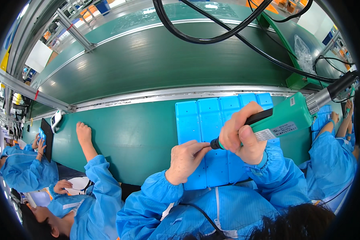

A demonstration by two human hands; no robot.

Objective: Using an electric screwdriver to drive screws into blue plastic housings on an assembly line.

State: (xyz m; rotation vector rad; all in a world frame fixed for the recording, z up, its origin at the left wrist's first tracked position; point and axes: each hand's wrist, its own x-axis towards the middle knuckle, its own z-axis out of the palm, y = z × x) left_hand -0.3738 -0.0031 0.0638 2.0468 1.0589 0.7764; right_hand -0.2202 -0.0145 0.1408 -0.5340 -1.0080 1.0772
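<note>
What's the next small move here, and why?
I'd probably ease the left hand clear of the driver: its fingertips are right at the black nose, while the right hand grips the body. The nose points left above the blue panels, not down at them. Whether the left fingertips hold anything, I can't tell.

From head height, the bench point(134, 140) is viewed downward by fisheye; the left hand point(184, 161) is framed closely below centre, the belt point(148, 56) farther off, above.
</note>
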